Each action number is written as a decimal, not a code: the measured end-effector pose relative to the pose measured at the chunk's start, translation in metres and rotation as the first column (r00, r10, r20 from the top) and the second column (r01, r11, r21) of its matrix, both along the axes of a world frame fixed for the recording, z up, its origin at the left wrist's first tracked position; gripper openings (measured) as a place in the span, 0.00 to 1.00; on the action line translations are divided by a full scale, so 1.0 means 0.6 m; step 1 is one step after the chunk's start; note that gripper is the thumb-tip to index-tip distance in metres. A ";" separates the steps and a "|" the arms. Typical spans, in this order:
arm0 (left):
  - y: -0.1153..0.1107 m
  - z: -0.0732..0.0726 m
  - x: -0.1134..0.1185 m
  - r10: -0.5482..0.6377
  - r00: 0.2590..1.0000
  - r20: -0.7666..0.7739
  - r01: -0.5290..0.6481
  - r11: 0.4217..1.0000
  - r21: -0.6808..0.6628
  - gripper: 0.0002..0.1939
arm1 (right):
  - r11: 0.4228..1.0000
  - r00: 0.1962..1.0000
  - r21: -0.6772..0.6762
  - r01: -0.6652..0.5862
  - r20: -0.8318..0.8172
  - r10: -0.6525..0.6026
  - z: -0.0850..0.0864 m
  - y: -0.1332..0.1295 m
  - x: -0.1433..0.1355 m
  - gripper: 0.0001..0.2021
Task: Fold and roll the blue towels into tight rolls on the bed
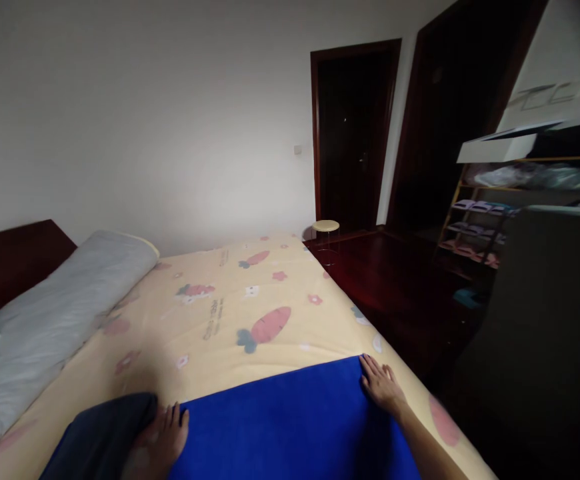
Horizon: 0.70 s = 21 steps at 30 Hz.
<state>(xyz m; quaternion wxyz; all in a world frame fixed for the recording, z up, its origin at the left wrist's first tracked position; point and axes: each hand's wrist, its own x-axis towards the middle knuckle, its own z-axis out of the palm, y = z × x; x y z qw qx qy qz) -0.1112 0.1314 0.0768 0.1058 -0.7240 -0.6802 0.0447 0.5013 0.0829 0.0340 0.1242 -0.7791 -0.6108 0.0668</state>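
Observation:
A bright blue cloth [280, 420] lies spread flat on the bed, its far edge running nearly straight between my two hands. My left hand [171, 430] rests at the cloth's far left corner, fingers extended and pointing away from me. At the far right corner, my right hand [383, 385] lies flat with its fingers stretched over the cloth's edge. Beside my left hand is a dark, rounded bundle [107, 427] that looks like fabric. Under everything is a yellow bedsheet [270, 357] printed with carrots, flowers and rabbits. The cloth's near part runs out of view.
Grey pillows [77, 283] line the left side by a dark headboard [20, 257]. Past the bed's far right corner stands a round stool [325, 227]. A shoe rack [475, 230] and a dark upright panel [545, 320] are on the right.

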 end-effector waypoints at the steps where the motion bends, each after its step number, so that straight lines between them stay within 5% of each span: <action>1: -0.004 0.010 0.022 0.023 1.000 0.009 -0.022 0.999 -0.026 0.25 | 1.000 1.000 0.026 0.002 -0.008 -0.002 0.012 0.000 -0.014 0.29; 3: -0.020 0.028 0.091 0.100 0.991 0.089 -0.087 0.987 -0.132 0.30 | 0.996 0.999 0.071 -0.046 -0.020 0.048 0.030 -0.005 -0.063 0.28; 6: -0.049 0.041 0.231 -0.026 0.959 0.281 0.120 0.939 -0.321 0.33 | 0.960 0.965 0.129 -0.249 -0.047 0.256 0.041 -0.032 -0.186 0.27; 11: -0.067 0.028 0.411 -0.138 0.918 0.372 0.293 0.867 -0.403 0.35 | 0.883 0.892 0.181 -0.434 -0.050 0.449 -0.006 -0.131 -0.406 0.24; 16: -0.051 0.023 0.445 -0.073 0.915 0.396 0.253 0.870 -0.424 0.35 | 0.842 0.961 0.467 -0.270 0.070 0.269 -0.083 -0.236 -0.481 0.22; 21: -0.031 0.031 0.432 -0.036 0.923 0.383 0.213 0.877 -0.430 0.35 | 0.811 0.971 0.547 -0.208 0.015 0.238 -0.077 -0.293 -0.471 0.17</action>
